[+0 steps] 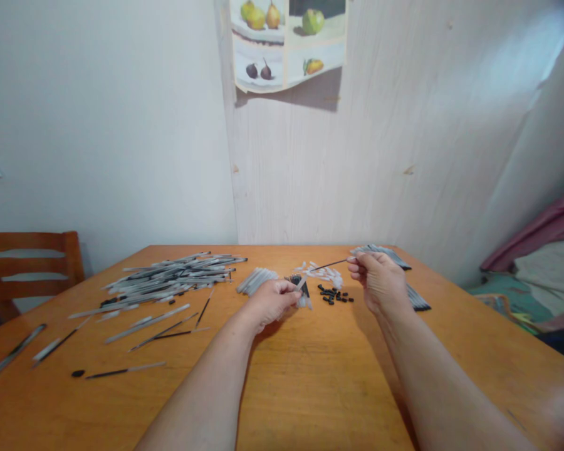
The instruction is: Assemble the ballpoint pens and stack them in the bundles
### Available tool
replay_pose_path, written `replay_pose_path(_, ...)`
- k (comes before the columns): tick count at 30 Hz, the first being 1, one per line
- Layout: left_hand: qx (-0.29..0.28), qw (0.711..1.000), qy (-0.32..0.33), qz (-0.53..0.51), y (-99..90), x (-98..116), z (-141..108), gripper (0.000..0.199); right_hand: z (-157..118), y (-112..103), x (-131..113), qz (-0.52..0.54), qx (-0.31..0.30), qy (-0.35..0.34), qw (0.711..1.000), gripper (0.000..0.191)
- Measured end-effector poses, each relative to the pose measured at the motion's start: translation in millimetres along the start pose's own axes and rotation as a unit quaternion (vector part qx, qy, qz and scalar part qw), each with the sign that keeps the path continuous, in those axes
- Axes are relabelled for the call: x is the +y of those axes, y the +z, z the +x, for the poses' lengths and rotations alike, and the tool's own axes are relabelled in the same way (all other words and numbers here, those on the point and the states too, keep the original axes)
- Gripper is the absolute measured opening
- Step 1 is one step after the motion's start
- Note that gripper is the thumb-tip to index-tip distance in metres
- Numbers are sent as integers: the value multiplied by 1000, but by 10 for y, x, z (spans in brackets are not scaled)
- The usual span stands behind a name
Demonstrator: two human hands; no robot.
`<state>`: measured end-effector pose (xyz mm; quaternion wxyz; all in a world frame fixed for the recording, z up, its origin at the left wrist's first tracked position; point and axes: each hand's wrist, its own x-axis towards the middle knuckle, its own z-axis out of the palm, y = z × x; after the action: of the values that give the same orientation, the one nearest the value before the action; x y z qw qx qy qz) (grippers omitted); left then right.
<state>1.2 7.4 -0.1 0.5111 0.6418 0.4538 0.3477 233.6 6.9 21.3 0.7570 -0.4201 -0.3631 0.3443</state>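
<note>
My left hand [277, 302] is closed on a translucent pen barrel [301, 283], pinched between thumb and fingers. Between the fingertips of my right hand [380, 279] is a thin dark pen refill [329, 265]. Its far end points left and lies close to the barrel's upper end; whether they touch I cannot tell. Under and behind my left hand lie dark refills [305, 289] and a stack of clear barrels [257, 280]. Small white plugs [326, 274] and black end caps [334, 295] lie in loose piles between my hands.
A large heap of pens [173, 275] covers the table's left back. Loose refills [126, 371] and barrels [148, 324] are scattered nearer. Rows of capped pens [418, 298] lie beyond my right hand. A wooden chair [28, 263] stands at left; a wall backs the table [305, 388].
</note>
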Motion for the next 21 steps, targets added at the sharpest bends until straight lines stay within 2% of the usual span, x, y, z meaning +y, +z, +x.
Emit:
replay_pose_path(12, 6, 995, 42, 91, -53, -42, 29, 24, -34, 16, -5, -31, -2, 5, 1000, 17)
replay_pose_path(17, -15, 992, 60, 111, -73, -119, 83, 23, -47, 18, -6, -49, -13, 14, 999, 15)
replay_pose_path(21, -36, 993, 43, 108, -62, -143, 89, 26, -54, 24, 11, -66, -23, 23, 997, 16)
